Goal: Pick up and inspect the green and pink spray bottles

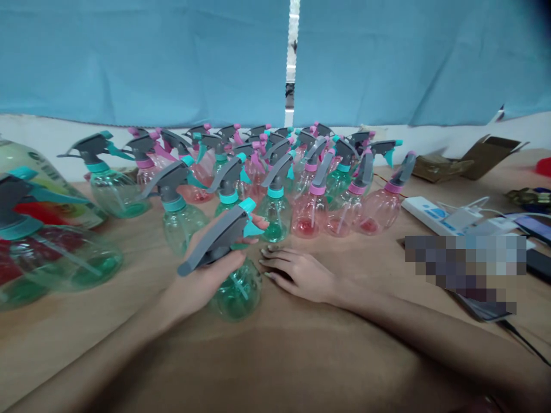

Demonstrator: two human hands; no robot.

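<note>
My left hand (209, 280) is wrapped round the neck of a clear green spray bottle (239, 295) with a grey and turquoise trigger head. The bottle is tilted a little, and part of its neck is hidden by my fingers. Just right of it, my right hand (305, 276) rests palm down on the table, fingers loosely bent and holding nothing. Beyond its fingertips stand a green spray bottle (275, 217) and a pink spray bottle (307, 221). Another green spray bottle (181, 221) is behind my left hand.
Several more green and pink spray bottles crowd the back of the wooden table (275, 361). Two green ones sit at far left, by a large labelled container (34, 166). To the right lie a power strip (430, 215) with cables, a blurred-out device, and an open cardboard box (486, 158).
</note>
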